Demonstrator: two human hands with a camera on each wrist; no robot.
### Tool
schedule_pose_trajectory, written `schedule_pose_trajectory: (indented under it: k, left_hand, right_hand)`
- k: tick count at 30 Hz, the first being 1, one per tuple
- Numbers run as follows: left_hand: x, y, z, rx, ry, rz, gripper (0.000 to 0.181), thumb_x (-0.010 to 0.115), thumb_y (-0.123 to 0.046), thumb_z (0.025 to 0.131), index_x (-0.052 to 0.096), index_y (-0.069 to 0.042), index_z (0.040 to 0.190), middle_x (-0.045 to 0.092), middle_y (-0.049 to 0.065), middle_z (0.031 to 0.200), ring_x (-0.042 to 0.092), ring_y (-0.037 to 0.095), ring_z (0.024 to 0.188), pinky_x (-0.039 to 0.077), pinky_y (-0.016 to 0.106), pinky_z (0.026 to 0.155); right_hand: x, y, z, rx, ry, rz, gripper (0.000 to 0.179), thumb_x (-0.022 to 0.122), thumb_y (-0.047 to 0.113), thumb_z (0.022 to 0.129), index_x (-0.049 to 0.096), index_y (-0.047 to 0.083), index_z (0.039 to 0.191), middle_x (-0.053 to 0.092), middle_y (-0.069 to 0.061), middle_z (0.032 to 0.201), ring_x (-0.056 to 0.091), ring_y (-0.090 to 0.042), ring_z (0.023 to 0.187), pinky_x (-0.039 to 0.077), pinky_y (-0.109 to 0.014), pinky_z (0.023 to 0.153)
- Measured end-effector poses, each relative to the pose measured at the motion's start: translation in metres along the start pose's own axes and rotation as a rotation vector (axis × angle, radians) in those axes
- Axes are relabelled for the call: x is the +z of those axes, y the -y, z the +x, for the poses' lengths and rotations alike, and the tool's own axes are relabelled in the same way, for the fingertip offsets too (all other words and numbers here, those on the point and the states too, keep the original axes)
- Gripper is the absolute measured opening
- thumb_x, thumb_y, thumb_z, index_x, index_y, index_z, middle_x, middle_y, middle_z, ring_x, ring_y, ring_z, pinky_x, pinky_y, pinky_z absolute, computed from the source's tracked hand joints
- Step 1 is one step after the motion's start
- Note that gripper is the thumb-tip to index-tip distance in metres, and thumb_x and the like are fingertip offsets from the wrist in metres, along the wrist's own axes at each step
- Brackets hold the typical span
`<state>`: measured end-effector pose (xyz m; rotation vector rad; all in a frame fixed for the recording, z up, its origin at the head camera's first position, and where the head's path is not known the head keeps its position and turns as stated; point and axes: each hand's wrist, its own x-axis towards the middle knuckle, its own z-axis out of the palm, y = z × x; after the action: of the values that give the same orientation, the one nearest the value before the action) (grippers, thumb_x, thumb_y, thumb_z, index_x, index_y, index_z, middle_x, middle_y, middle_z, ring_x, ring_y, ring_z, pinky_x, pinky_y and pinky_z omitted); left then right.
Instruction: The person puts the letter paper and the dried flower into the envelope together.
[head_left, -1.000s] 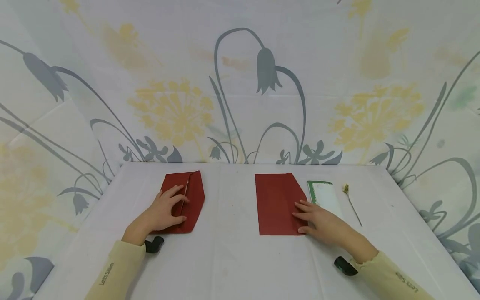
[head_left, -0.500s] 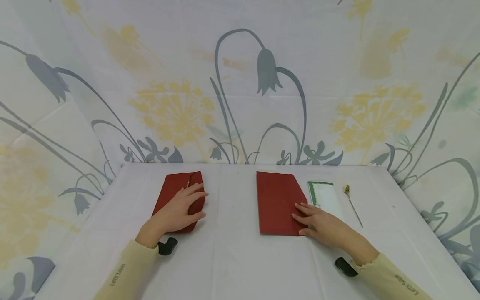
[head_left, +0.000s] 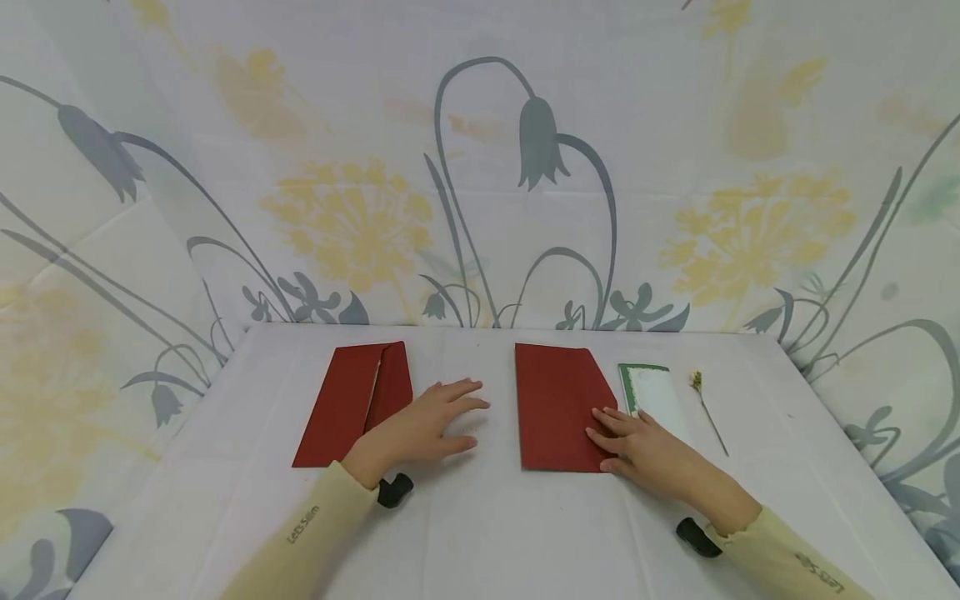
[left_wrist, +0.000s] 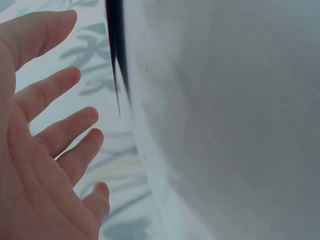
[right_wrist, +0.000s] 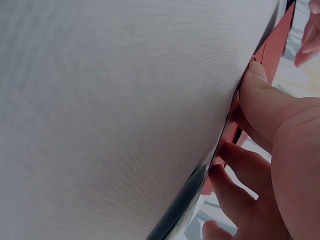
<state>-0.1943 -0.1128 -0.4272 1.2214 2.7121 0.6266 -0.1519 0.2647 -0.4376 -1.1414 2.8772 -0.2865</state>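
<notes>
Left hand (head_left: pixel 420 429): hung, fingers spread, between left red envelope (head_left: pixel 337 404) and right red envelope (head_left: pixel 557 408)!
Right hand (head_left: pixel 651 454): fingers loosely spread, rested on the latter's edge!

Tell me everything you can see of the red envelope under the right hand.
The red envelope is plain dark red and looks like stiff, matte paper. It lies on the white table, with a straight left edge and a right side that slants inward toward its far corner. The right hand rests on the near part of that side, hiding some of it. No print shows on the visible face. Whether anything is inside cannot be told.
</notes>
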Motion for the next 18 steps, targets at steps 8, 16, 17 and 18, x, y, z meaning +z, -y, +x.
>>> schedule_pose_trajectory:
  k: [8,16,17,18]
  left_hand:
    - [0.01,-0.018,0.034,0.037,0.075,0.057,0.049,0.064,-0.033,0.098,0.052,-0.016,0.143,0.035,0.008,0.158,0.028,0.024,0.146,0.02,0.047,0.118]
    - [0.02,-0.032,0.067,0.056,0.114,0.193,0.054,0.062,-0.041,0.098,0.05,-0.019,0.146,0.033,0.005,0.159,0.026,0.021,0.147,0.022,0.037,0.118]
    - [0.021,-0.034,0.07,0.057,0.122,0.229,0.055,0.062,-0.043,0.098,0.049,-0.02,0.147,0.033,0.004,0.159,0.025,0.021,0.148,0.022,0.037,0.118]
    - [0.023,-0.036,0.074,0.054,0.134,0.265,0.056,0.061,-0.045,0.098,0.048,-0.021,0.148,0.032,0.004,0.16,0.024,0.021,0.148,0.022,0.037,0.118]
  right_hand:
    - [0.0,0.001,0.002,-0.001,-0.003,-0.011,0.049,0.069,0.027,0.093,0.061,0.0,0.133,0.047,-0.027,0.145,0.042,-0.045,0.135,0.033,-0.071,0.1]
    - [0.001,0.0,0.003,-0.003,0.001,-0.04,0.048,0.07,0.027,0.092,0.063,0.001,0.132,0.049,-0.026,0.144,0.044,-0.045,0.134,0.034,-0.072,0.098]
    - [0.001,0.0,0.003,-0.004,0.0,-0.04,0.048,0.07,0.027,0.092,0.063,0.001,0.132,0.049,-0.026,0.144,0.044,-0.045,0.133,0.034,-0.072,0.098]
    - [0.001,0.0,0.003,-0.005,-0.001,-0.039,0.048,0.07,0.026,0.092,0.063,0.001,0.131,0.049,-0.027,0.143,0.044,-0.045,0.133,0.034,-0.072,0.098]
